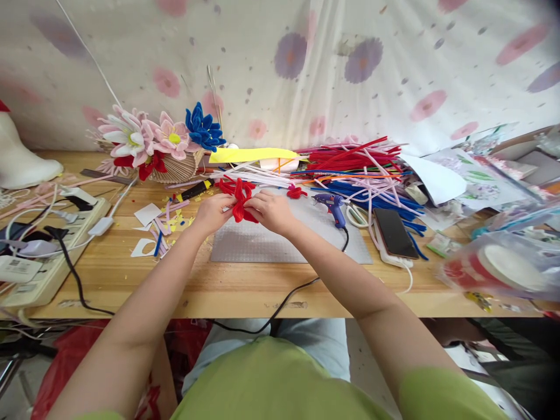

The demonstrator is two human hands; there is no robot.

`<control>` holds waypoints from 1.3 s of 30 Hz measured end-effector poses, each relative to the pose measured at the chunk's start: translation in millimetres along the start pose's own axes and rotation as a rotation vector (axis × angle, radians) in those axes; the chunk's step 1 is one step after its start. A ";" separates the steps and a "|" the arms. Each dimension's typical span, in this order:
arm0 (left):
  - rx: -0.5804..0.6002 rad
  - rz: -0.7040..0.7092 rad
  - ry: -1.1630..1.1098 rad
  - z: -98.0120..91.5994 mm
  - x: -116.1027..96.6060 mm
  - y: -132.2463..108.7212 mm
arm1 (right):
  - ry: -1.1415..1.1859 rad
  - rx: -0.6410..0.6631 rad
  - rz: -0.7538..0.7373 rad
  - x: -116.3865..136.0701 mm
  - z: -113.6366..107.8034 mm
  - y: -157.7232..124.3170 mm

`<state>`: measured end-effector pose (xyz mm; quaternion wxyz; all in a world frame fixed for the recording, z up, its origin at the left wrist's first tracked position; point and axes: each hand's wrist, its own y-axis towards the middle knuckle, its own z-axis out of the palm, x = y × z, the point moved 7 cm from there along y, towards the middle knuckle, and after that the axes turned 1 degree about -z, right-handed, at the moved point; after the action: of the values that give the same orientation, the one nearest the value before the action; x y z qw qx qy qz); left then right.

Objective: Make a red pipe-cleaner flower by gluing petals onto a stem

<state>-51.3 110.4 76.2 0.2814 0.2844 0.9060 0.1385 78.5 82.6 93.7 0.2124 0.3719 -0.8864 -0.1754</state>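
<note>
My left hand [213, 211] and my right hand [272, 211] meet over a grey mat [262, 242] on the wooden table. Both pinch a red pipe-cleaner flower piece [238, 201], its looped petals sticking up between the fingers. A small red pipe-cleaner bit [296, 191] lies just beyond my right hand. A blue glue gun [332, 207] rests on the mat to the right, its black cord running off the table's front edge.
A heap of red, blue and white pipe cleaners [354, 166] fills the back right. A phone [394, 232] lies beside it. A basket of finished pink and blue flowers [157, 143] stands back left. A power strip [52, 245] with cables sits far left.
</note>
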 end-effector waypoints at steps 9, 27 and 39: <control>-0.006 -0.003 -0.022 1.4 0.5 -1.4 | 0.038 -0.082 0.103 -12.3 -2.6 -0.3; 0.010 -0.038 0.049 6.1 -1.2 -0.7 | -0.004 -0.020 0.004 -3.8 6.3 -1.9; 0.039 -0.047 0.002 6.1 4.5 -4.0 | 0.275 -0.145 0.590 -81.8 -8.5 -24.2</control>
<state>-52.5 110.5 67.7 0.2781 0.2684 0.9152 0.1146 148.7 125.3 69.4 0.3977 0.1035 -0.9041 -0.1173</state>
